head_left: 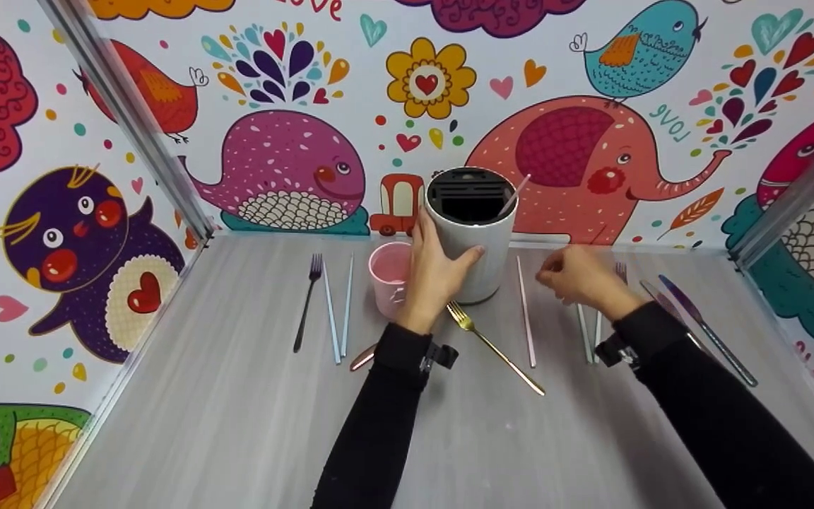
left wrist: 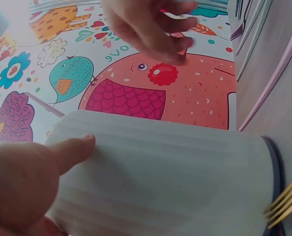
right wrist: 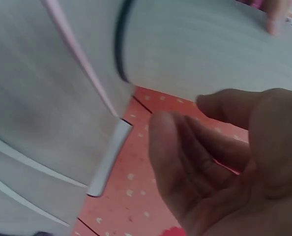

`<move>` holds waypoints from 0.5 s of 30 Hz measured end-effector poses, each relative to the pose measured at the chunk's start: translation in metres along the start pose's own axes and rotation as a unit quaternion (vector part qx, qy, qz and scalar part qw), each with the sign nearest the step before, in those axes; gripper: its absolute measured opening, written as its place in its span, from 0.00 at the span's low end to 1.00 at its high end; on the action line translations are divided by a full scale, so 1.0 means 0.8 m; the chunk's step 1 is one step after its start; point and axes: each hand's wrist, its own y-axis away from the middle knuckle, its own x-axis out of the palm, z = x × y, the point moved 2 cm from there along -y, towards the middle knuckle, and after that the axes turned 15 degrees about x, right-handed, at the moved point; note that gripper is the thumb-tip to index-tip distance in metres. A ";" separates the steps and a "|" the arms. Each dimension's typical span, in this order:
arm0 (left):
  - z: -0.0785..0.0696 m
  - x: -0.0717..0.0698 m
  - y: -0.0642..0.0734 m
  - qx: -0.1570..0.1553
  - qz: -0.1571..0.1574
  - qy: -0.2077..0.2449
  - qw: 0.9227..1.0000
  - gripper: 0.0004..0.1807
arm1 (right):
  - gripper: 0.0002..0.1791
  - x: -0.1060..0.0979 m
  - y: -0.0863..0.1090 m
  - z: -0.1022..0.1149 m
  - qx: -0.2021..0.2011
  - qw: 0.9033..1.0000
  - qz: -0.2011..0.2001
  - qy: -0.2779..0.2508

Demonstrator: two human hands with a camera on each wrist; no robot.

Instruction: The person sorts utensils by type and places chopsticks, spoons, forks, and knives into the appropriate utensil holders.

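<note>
A whitish-grey cylindrical utensil holder [head_left: 483, 258] with a dark slotted top stands near the back wall. My left hand [head_left: 437, 272] grips its left side, thumb lying along the front in the left wrist view. A pink chopstick [head_left: 518, 194] leans inside, its end sticking out past the rim. To the right of the holder, my right hand [head_left: 580, 277] hovers with bent fingers and the thumb apart from them; nothing is between them in the right wrist view. Nearest to it on the table lies another pink chopstick [head_left: 526, 314]. A gold fork [head_left: 499, 350] lies before the holder.
Left of the holder are a pink mug [head_left: 381, 293], a copper-coloured utensil end [head_left: 362, 358], blue chopsticks [head_left: 332, 311] and a dark fork [head_left: 307, 304]. Under the right arm lie pale green chopsticks [head_left: 584, 336], a fork [head_left: 621, 271] and knives [head_left: 714, 336]. Printed walls enclose the table.
</note>
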 end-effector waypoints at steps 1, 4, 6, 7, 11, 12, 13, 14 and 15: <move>0.000 0.000 0.000 0.000 0.000 -0.002 1.000 0.67 | 0.18 0.007 -0.004 -0.001 0.007 1.000 0.009 0.009; 0.000 0.001 0.001 0.000 0.002 -0.006 1.000 0.67 | 0.18 0.027 -0.013 -0.003 0.015 0.999 0.020 0.037; 0.000 0.001 0.001 0.002 0.002 -0.009 1.000 0.67 | 0.18 0.038 -0.018 -0.004 0.015 0.998 0.013 0.056; 0.000 0.000 0.001 0.002 0.002 -0.010 1.000 0.67 | 0.17 0.042 -0.021 -0.004 0.016 0.998 0.012 0.062; -0.001 -0.001 0.001 0.003 0.002 -0.011 1.000 0.67 | 0.16 0.058 -0.039 -0.008 0.021 0.996 0.004 0.087; -0.001 -0.001 0.001 0.002 0.002 -0.009 1.000 0.67 | 0.14 0.064 -0.051 -0.015 0.009 0.996 -0.005 0.093; -0.001 -0.002 0.001 0.001 0.002 -0.007 1.000 0.66 | 0.14 0.069 -0.060 -0.021 0.005 0.995 -0.006 0.099; -0.001 -0.002 0.001 0.000 0.002 -0.005 1.000 0.67 | 0.13 0.075 -0.071 -0.027 0.000 0.995 -0.007 0.104; -0.001 -0.002 0.001 -0.001 0.002 -0.003 1.000 0.66 | 0.12 0.082 -0.087 -0.038 -0.010 0.994 -0.014 0.107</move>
